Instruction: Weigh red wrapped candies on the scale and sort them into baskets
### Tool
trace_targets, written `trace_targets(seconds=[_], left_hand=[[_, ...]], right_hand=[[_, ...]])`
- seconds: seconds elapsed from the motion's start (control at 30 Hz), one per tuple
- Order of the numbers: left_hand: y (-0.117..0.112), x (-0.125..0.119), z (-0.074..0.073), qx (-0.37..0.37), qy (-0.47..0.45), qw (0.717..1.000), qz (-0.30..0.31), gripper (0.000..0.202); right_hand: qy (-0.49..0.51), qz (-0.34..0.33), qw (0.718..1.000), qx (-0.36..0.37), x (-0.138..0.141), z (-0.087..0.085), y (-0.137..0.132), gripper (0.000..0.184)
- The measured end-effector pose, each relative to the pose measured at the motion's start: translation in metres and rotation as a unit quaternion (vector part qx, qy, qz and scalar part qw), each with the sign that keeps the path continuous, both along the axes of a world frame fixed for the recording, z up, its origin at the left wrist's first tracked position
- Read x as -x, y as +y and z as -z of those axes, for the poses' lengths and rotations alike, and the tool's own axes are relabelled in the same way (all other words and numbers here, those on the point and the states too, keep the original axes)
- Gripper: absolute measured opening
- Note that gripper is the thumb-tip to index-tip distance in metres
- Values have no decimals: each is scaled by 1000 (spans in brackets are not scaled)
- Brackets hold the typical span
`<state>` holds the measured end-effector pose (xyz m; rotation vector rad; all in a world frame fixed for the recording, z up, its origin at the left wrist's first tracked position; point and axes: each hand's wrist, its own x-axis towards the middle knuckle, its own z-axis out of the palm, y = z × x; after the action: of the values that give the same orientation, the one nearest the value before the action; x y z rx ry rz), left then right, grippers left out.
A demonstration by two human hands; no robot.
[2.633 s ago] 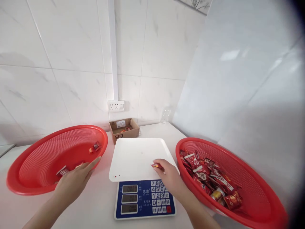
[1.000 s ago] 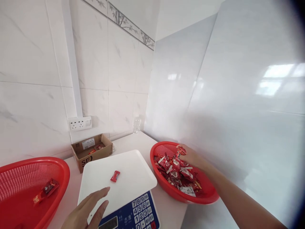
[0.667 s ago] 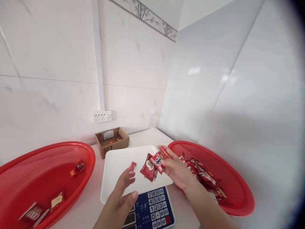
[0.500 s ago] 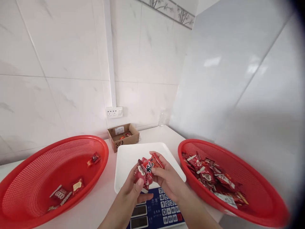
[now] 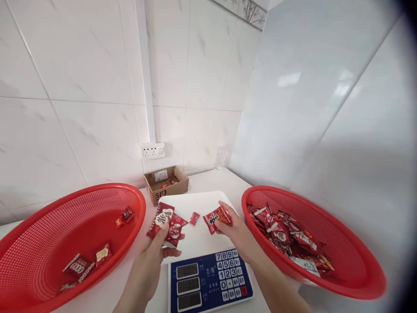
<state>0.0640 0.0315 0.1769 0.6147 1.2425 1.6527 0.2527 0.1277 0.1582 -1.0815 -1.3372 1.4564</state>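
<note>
My left hand [image 5: 150, 256] is closed on two red snack packets [image 5: 166, 221], held above the left edge of the white scale tray [image 5: 202, 204]. A single red snack packet [image 5: 216, 218] is pinched in my right hand [image 5: 239, 234] over the tray's right side. One small red candy [image 5: 194, 218] lies on the tray between my hands. The blue scale panel [image 5: 210, 280] with its keypad and displays is just below.
A red mesh basket [image 5: 81, 204] on the left holds a few packets. A second red basket [image 5: 329, 243] on the right is filled with several red packets. A small cardboard box [image 5: 166, 182] sits by the tiled wall under a wall socket [image 5: 153, 151].
My right hand took packets from the right basket and carried them over the scale. My left hand took two of them, and the hands have since moved apart.
</note>
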Motion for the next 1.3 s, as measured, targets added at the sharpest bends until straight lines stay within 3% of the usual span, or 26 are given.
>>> trace_targets(seconds=[0.1, 0.23, 0.3, 0.43, 0.67, 0.73, 0.83, 0.9, 1.0, 1.17, 1.23, 1.3], left_hand=[[0, 6, -6, -27, -11, 999, -15, 45], [0, 9, -7, -29, -11, 999, -17, 45], [0, 9, -6, -30, -8, 999, -18, 45], [-2, 8, -5, -30, 11, 999, -10, 44], [-3, 7, 6, 11, 47, 998, 44, 47], [-4, 7, 7, 34, 80, 994, 63, 50], [-5, 2, 3, 54, 165, 973, 151, 51], [-7, -4, 0, 42, 204, 948, 240, 49], [-8, -13, 1, 46, 232, 924, 299, 46], [-7, -14, 5, 68, 259, 915, 302, 41], [-5, -7, 3, 59, 274, 926, 254, 43], [-3, 3, 0, 49, 288, 943, 163, 51]], right_hand=[[-209, -43, 971, -106, -4, 3, 11, 71], [-395, -36, 887, -235, 0, 6, 12, 56], [-422, -52, 868, -256, 2, 10, 10, 49], [-414, -114, 864, -262, 5, 17, 8, 39], [-450, -125, 843, -267, 22, 8, 27, 45], [-442, -102, 850, -270, 23, 1, 25, 47], [-322, -87, 904, -268, 19, -13, 9, 42], [-212, -125, 941, -233, 14, -22, -7, 42], [-139, -188, 957, -175, 8, -31, -25, 39], [-122, -145, 968, -167, 7, -29, -27, 11], [-88, -97, 979, -155, 5, -22, -16, 13], [-78, -44, 986, -143, 1, -11, -4, 18]])
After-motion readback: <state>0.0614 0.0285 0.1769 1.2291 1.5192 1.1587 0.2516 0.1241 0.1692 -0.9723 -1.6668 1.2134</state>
